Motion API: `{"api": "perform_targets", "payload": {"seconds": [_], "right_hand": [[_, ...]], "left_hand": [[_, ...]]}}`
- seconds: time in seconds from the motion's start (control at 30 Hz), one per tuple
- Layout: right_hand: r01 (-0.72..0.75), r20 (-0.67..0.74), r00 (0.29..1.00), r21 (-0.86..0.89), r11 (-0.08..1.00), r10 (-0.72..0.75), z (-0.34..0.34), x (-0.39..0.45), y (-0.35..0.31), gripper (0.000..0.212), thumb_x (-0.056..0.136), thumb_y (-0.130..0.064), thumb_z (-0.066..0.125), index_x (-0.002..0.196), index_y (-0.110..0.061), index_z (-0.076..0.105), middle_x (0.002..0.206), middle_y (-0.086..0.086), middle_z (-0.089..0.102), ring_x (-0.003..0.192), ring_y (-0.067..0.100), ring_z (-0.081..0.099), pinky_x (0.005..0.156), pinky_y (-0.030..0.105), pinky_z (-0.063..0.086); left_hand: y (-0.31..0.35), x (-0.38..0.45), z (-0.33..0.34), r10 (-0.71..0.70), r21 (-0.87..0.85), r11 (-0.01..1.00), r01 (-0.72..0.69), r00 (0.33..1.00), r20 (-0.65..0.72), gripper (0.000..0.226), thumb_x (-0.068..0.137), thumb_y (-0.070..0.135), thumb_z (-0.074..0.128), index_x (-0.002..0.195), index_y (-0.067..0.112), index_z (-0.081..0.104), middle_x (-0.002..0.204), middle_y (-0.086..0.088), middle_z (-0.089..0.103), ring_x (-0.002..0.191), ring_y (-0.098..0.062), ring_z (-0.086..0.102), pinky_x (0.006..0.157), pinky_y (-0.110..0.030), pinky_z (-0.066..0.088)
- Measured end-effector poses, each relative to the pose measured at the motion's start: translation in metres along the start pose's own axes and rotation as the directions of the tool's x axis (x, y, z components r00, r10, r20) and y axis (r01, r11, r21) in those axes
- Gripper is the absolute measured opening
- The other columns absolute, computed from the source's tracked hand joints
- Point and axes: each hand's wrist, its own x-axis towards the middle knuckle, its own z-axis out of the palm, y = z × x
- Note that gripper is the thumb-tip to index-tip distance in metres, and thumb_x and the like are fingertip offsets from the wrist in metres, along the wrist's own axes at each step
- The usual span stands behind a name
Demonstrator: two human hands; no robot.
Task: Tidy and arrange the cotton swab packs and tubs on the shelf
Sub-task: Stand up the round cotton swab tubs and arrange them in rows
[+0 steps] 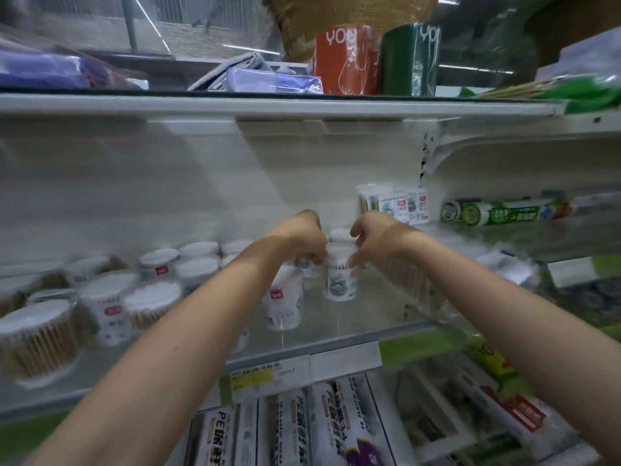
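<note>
Both hands pinch one tub: left hand, right hand. It stands upright on the shelf, lid up.

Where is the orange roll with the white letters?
The orange roll stands on the top shelf in the head view, right of middle, beside a dark green roll and high above both hands.

White metal shelving — pale back panel, dim light.
</note>
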Motion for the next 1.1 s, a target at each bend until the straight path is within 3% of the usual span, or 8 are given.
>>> {"api": "perform_targets", "payload": {"seconds": [0.13,0.23,0.43,0.6,0.9,1.1], "right_hand": [[0.056,-0.019,0.998,-0.066,0.996,-0.058,-0.005,0.009,0.011,0.067,0.072,-0.024,0.08,0.129,-0.003,0.052,0.123,0.01,0.061,0.113,0.023,0.057,0.094,0.028,0.046],[0.07,-0.013,0.997,-0.089,0.994,-0.072,-0.006,0.015,0.019,0.067,0.073,-0.026,0.079,0.13,-0.004,0.052,0.124,0.01,0.062,0.115,0.023,0.057,0.096,0.029,0.045],[0.083,-0.032,0.996,-0.099,0.992,-0.087,-0.007,0.024,0.032,0.069,0.07,-0.028,0.081,0.129,-0.005,0.054,0.123,0.01,0.062,0.114,0.024,0.057,0.089,0.025,0.043],[0.075,-0.049,0.996,-0.079,0.994,-0.079,-0.008,0.025,0.035,0.07,0.069,-0.029,0.081,0.128,-0.003,0.054,0.122,0.01,0.063,0.111,0.025,0.058,0.083,0.023,0.043],[0.046,-0.063,0.997,-0.079,0.996,-0.051,-0.006,0.025,0.036,0.063,0.072,-0.026,0.079,0.126,-0.003,0.055,0.119,0.011,0.064,0.108,0.026,0.059,0.086,0.028,0.046],[0.035,-0.061,0.997,-0.069,0.997,-0.039,-0.006,0.022,0.034,0.061,0.075,-0.022,0.077,0.128,-0.004,0.054,0.121,0.012,0.062,0.109,0.026,0.059,0.084,0.027,0.045]], "left_hand": [[0.006,0.011,0.008,-0.009,-0.052,0.999,0.009,1.0,0.004,0.015,0.077,0.005,0.071,0.074,-0.005,0.06,0.082,-0.021,0.07,0.079,-0.028,0.071,0.081,-0.039,0.057],[0.007,0.019,0.015,-0.025,-0.125,0.992,0.023,1.0,-0.015,0.027,0.073,0.007,0.076,0.088,-0.01,0.062,0.093,-0.026,0.07,0.085,-0.033,0.071,0.084,-0.046,0.056],[0.013,0.025,0.023,-0.018,-0.12,0.993,0.013,0.999,-0.034,0.03,0.077,0.012,0.073,0.098,-0.008,0.065,0.096,-0.021,0.071,0.09,-0.029,0.071,0.085,-0.042,0.057],[0.014,0.029,0.027,-0.02,-0.099,0.995,0.014,0.998,-0.057,0.032,0.079,0.015,0.072,0.101,-0.007,0.065,0.1,-0.021,0.071,0.096,-0.031,0.068,0.089,-0.042,0.055],[0.015,0.029,0.033,-0.029,-0.133,0.991,0.017,0.996,-0.088,0.029,0.084,0.016,0.068,0.1,-0.008,0.065,0.093,-0.02,0.071,0.093,-0.032,0.069,0.088,-0.041,0.055],[0.013,0.024,0.036,-0.008,-0.122,0.993,-0.005,0.994,-0.109,0.035,0.083,0.02,0.069,0.105,-0.005,0.064,0.105,-0.021,0.068,0.098,-0.032,0.066,0.091,-0.042,0.053]]}}
